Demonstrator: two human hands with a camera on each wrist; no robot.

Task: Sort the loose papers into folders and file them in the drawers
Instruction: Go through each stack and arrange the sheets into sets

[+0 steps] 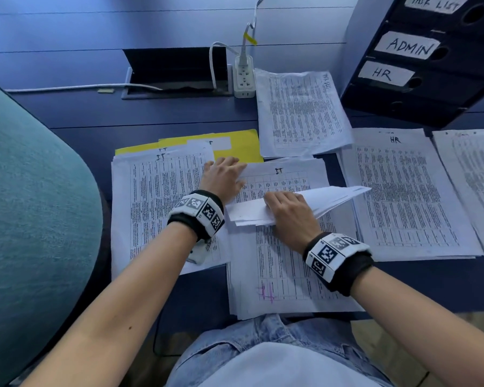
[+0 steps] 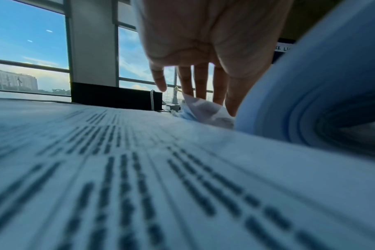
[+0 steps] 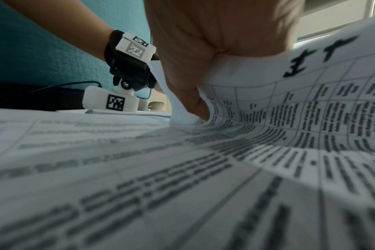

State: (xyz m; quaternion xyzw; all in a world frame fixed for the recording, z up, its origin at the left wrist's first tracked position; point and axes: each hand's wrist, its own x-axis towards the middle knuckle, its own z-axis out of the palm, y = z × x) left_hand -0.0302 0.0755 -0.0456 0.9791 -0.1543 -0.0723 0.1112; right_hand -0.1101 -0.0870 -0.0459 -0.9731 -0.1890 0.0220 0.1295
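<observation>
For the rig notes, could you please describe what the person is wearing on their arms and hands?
Both forearms are bare, with no sleeves or gloves. The left hand and right hand each sit beyond a black wrist strap carrying white blocks printed with black square-code markers. A white camera block hangs under the left wrist.

Cool blue daylight from window [image 2: 28, 50]; head view sharp, edges bowed. Wrist views: near printed sheets [image 3: 139, 186] blurred, palms shadowed.
</observation>
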